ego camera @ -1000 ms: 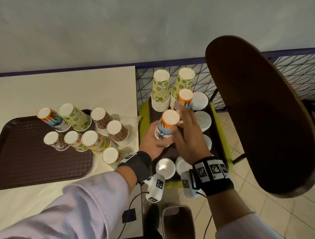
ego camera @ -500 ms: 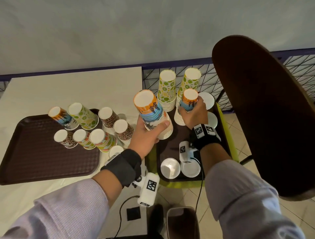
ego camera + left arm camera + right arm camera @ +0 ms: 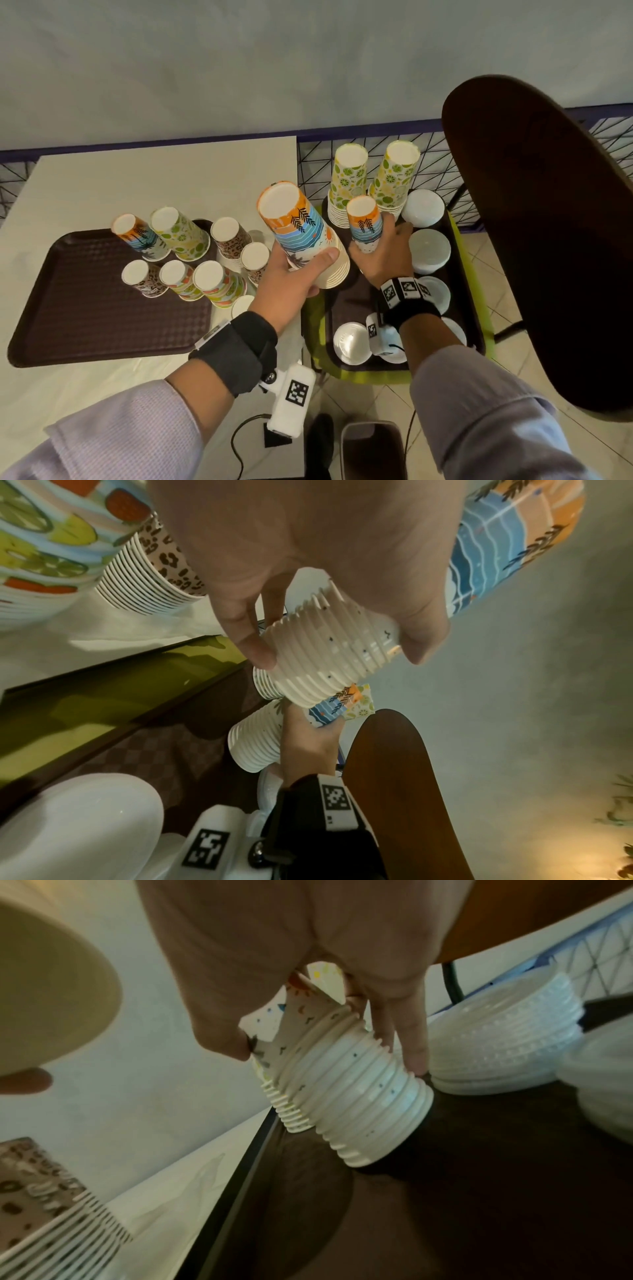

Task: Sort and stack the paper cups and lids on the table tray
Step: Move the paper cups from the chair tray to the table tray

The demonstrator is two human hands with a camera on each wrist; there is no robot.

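Two beach-print cup stacks are clasped, the left hand (image 3: 291, 274) lifting one (image 3: 301, 236), the right hand (image 3: 383, 253) steadying another (image 3: 364, 222), probably best carried upright.

Head view looks steeply down from above both wrists, chair tray (image 3: 474, 322) at 3 o'clock; each wrist view sits close under its palm, facing along the fingers, both sharing that tray (image 3: 164, 739) (image 3: 479, 1191).
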